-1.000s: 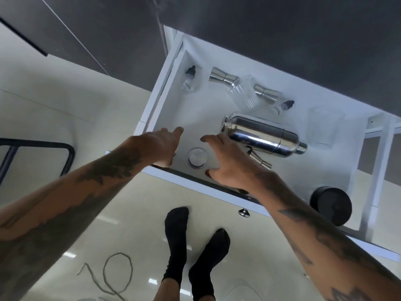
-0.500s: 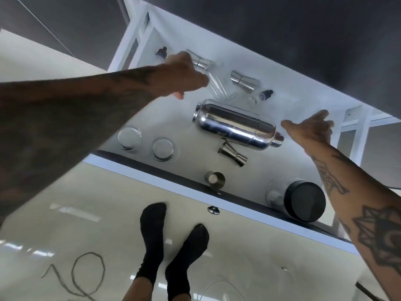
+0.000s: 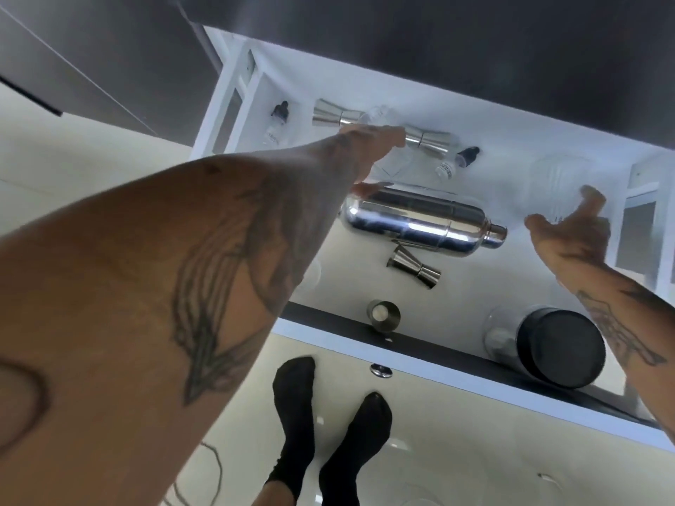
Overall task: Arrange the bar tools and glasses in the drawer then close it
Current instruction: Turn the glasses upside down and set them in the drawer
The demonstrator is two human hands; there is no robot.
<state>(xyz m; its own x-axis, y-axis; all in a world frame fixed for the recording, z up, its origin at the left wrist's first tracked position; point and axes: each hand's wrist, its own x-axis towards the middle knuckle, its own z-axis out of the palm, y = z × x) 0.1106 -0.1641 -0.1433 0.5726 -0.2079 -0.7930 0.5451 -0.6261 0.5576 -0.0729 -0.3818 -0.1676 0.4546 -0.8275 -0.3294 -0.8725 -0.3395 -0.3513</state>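
Down in the open drawer (image 3: 475, 363) pretty much everything's already lying on the white floor of it, so this looks like the sorting stage, nothing near closing yet. Left hand (image 3: 369, 147) is stretched way to the back row, fingers spread and loose, sitting over a clear glass (image 3: 392, 164) between two steel jiggers (image 3: 338, 115) and (image 3: 425, 140). My guess is it's going for that glass, but I can't tell if it's actually touching it, the hand covers too much. Right hand (image 3: 569, 228) is open too, palm up-ish with curled fingers, just beside a ribbed clear glass (image 3: 559, 177) at the far right, gripping nothing as far as I can see. Probably both hands are reaching for glasses at once to group them. The shaker (image 3: 420, 220) lies on its side across the middle, shiny chrome, cap pointing right, and being round it'd roll if bumped. Just in front of it is a third jigger (image 3: 414, 266), tipped over, and a small metal cup (image 3: 383, 315) stands near the front edge. Two little dropper bottles (image 3: 277, 122) and (image 3: 454, 162) lie in the back row. Front right corner has a jar with a black lid (image 3: 559, 346) on its side.
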